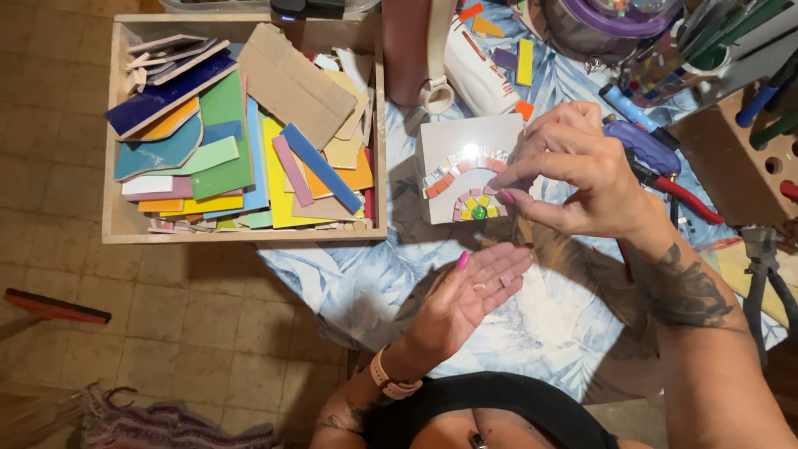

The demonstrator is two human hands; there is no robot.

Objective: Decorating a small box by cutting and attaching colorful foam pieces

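Wooden box [116,133] sits at the left of the worktop [565,324]. It is full of flat tile pieces [241,141] in blue, green, yellow, orange and pink, and some cardboard. At the far right, a holder [740,158] with round holes keeps pens standing up.

White block [457,170] lies in the middle of the worktop. It has a little rainbow of small tiles and a green bead on it. The right hand [573,170] is just beside the block, over its right edge. Its fingers are bent and close together, as if pinching; I cannot tell what is between them. The left hand [470,295] is below the block, open flat, palm up. Two tiny tile bits [490,284] rest on it.
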